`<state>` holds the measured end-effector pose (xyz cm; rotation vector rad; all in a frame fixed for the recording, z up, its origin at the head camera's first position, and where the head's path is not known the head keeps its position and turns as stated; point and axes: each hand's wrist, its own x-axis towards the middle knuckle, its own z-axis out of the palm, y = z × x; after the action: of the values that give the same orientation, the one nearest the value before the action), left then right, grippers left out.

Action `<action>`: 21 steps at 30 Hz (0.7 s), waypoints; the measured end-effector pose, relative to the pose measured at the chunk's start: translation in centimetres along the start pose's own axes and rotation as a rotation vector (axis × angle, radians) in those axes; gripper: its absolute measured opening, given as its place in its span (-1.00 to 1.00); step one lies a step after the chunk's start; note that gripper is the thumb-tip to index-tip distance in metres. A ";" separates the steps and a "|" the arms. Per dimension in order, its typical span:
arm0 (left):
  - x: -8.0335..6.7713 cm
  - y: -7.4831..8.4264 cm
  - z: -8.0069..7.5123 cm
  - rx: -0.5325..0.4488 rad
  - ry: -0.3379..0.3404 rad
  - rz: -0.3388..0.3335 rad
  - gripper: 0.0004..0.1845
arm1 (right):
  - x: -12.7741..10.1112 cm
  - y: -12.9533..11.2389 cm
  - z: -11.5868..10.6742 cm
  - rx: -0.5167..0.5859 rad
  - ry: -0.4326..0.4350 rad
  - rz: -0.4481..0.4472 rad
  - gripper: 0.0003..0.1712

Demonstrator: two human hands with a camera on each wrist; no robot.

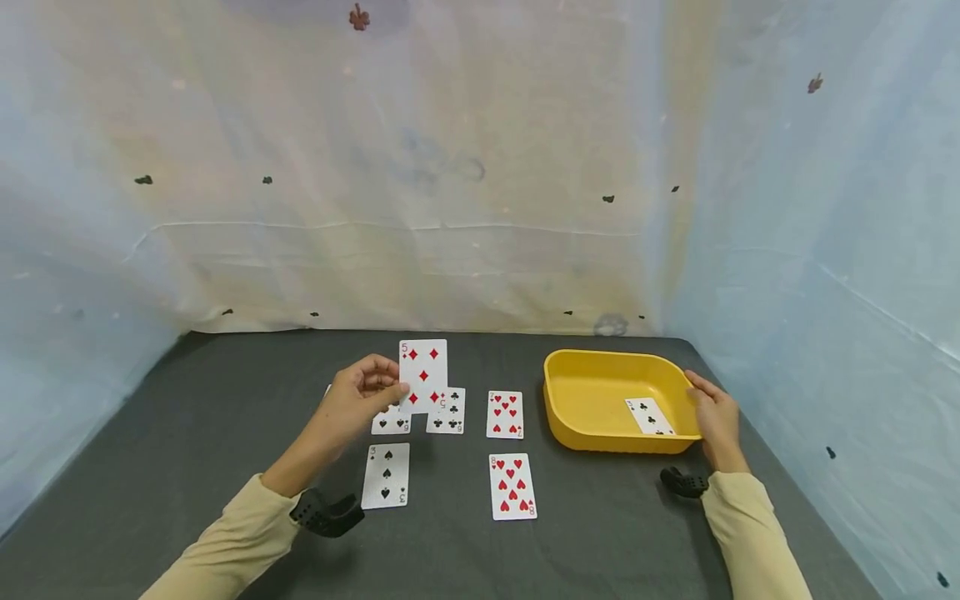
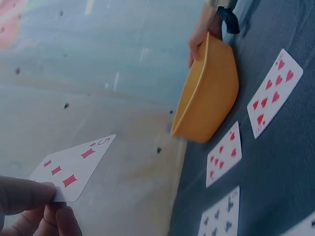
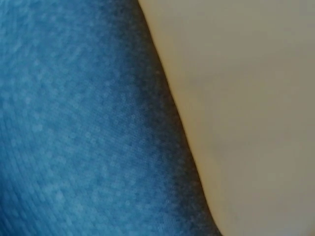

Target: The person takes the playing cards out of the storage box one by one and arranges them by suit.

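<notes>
- Five of diamonds (image 1: 423, 373) stands upright off the table, pinched at its lower left corner by your left hand (image 1: 360, 400), above the spread of cards.
- Your left fingers (image 2: 27, 196) curl with the thumb round that corner; the wrist view shows most of the card hanging free past them.
- Your right hand (image 1: 712, 417) rests against the right wall of the yellow tray (image 1: 581, 433), fingers lying along its rim. I cannot tell how firmly it grips.
- From the held card, the tray sits at about 3 o'clock, well apart; a club card (image 1: 649, 415) lies face up inside it.
- On the grey table (image 1: 187, 433) the three of spades (image 1: 386, 475) lies at 7 o'clock from the held card, the eight of hearts (image 1: 513, 486) at 5 o'clock, the seven of hearts (image 1: 505, 414) at 4 o'clock.
- Judge the card as very light, thin, bendy and slick: it can slip or flex from a corner pinch, so take it further in along a long edge.
</notes>
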<state>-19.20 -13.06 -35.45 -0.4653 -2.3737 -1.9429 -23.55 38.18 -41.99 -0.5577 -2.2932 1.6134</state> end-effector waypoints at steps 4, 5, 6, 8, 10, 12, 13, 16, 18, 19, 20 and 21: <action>-0.9 -0.5 -1.4 -0.017 0.035 -0.024 -0.70 | 0.1 0.0 0.0 0.014 0.001 0.015 -0.49; -1.1 -0.7 -1.7 -0.015 0.043 -0.031 -0.70 | 0.1 0.0 0.0 0.017 0.001 0.019 -0.49; -1.3 -0.9 -2.1 -0.010 0.050 -0.042 -0.69 | 0.1 0.0 0.0 0.020 0.001 0.020 -0.49; -1.7 -1.2 -2.8 0.002 0.062 -0.070 -0.68 | 0.1 -0.1 0.0 0.018 0.000 0.020 -0.49; -2.0 -1.6 -3.4 0.016 0.069 -0.095 -0.67 | 0.1 -0.1 0.0 0.018 0.000 0.021 -0.49; -2.4 -2.0 -4.1 0.022 0.066 -0.122 -0.67 | 0.2 -0.1 0.1 0.019 -0.002 0.024 -0.49; -2.6 -2.2 -4.4 0.028 0.062 -0.137 -0.67 | 0.1 -0.1 0.1 0.017 -0.004 0.026 -0.49; -3.4 -2.7 -5.3 0.048 0.041 -0.179 -0.68 | 0.0 -0.1 0.1 0.014 -0.003 0.029 -0.49; -3.9 -3.1 -6.0 0.063 0.028 -0.214 -0.69 | 0.0 0.0 0.0 0.009 -0.003 0.031 -0.49; -4.1 -3.3 -6.3 0.070 0.025 -0.227 -0.69 | 0.0 0.0 0.0 0.009 -0.003 0.029 -0.49; -4.3 -3.5 -6.6 0.076 0.022 -0.240 -0.68 | 0.0 -0.1 0.0 0.009 -0.001 0.027 -0.49; -4.6 -3.8 -6.9 0.084 0.019 -0.246 -0.67 | 0.0 -0.1 0.0 0.012 -0.001 0.027 -0.49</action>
<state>-16.89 -21.29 -38.56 -0.1550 -2.5957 -1.9156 -23.53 38.18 -41.88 -0.5875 -2.2850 1.6386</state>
